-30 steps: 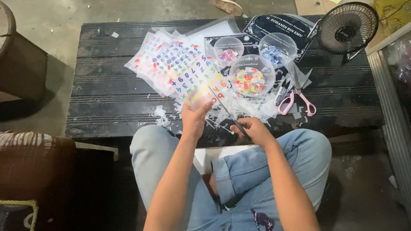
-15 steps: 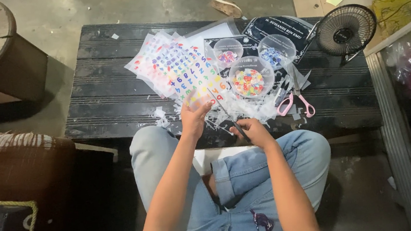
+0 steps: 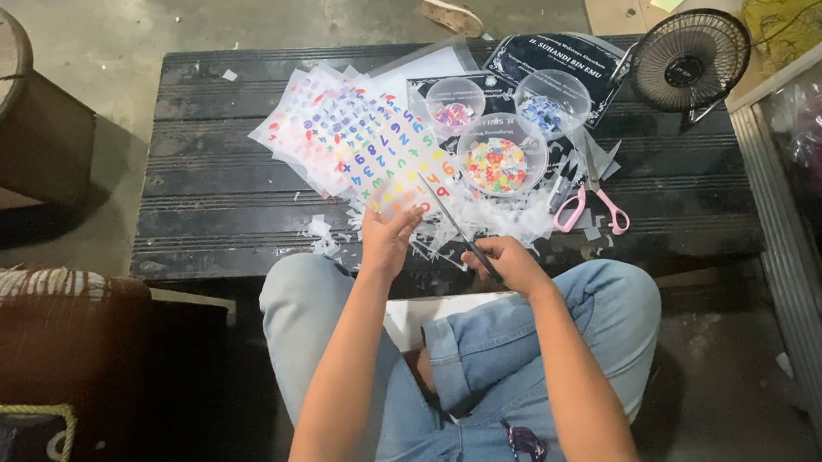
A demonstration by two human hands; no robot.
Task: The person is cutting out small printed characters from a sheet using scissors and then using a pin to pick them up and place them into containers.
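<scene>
Scissors (image 3: 450, 219) in right hand (image 3: 507, 264), left hand (image 3: 390, 239) gripping sticker sheet (image 3: 363, 145) edge

Black slatted bench (image 3: 217, 194) with sticker sheets (image 3: 362, 140), three bead bowls (image 3: 495, 165), pink scissors (image 3: 592, 209), paper scraps (image 3: 490, 221).

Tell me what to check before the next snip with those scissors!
1. Right hand has a grip on the scissors: ok.
2. Left hand steadies the sticker sheet: ok.
3. Left fingers out of the blades' way: cannot tell, they sit close.
4. Bowl of colourful pieces upright and apart from the blades: ok.
5. Bench near the hands free of paper scraps: not ok, scraps are piled there.
6. Pink scissors lying out of the way: ok.
</scene>
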